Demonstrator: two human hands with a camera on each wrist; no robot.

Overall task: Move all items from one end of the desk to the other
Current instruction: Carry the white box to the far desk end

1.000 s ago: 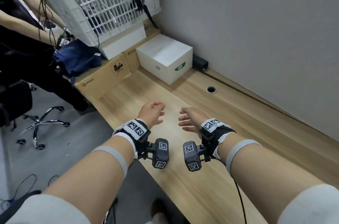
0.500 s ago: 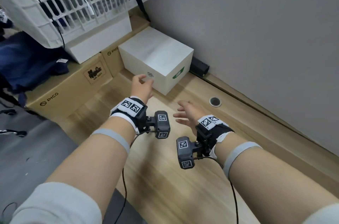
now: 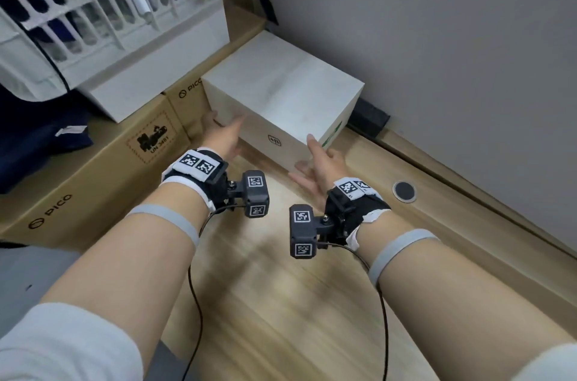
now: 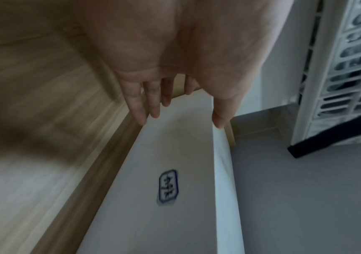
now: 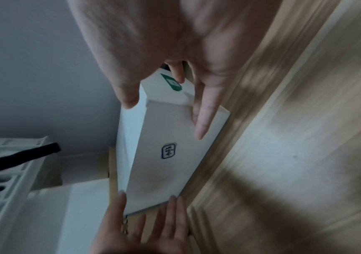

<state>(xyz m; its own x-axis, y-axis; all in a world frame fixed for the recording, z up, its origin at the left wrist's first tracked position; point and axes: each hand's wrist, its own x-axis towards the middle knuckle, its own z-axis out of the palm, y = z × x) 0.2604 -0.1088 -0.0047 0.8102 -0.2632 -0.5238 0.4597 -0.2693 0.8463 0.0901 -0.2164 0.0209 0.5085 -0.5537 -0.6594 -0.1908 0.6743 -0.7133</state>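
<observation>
A: White box (image 3: pixel 281 93) sits at the desk's (image 3: pixel 281 302) far end, against the wall.

B: My left hand (image 3: pixel 223 134) and right hand (image 3: pixel 321 162) flank its corners, fingers straight, nothing clamped, I judge to lift it squarely.

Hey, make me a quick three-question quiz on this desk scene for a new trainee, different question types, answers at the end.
1. True or false: the left hand and right hand are at opposite ends of the white box.
2. Multiple choice: the white basket sits on A) the wooden desk, B) a flat white box, C) the floor.
3. Fill in: the brown cardboard boxes read ____.

Key: 1 true; 2 B; 3 PICO.
</observation>
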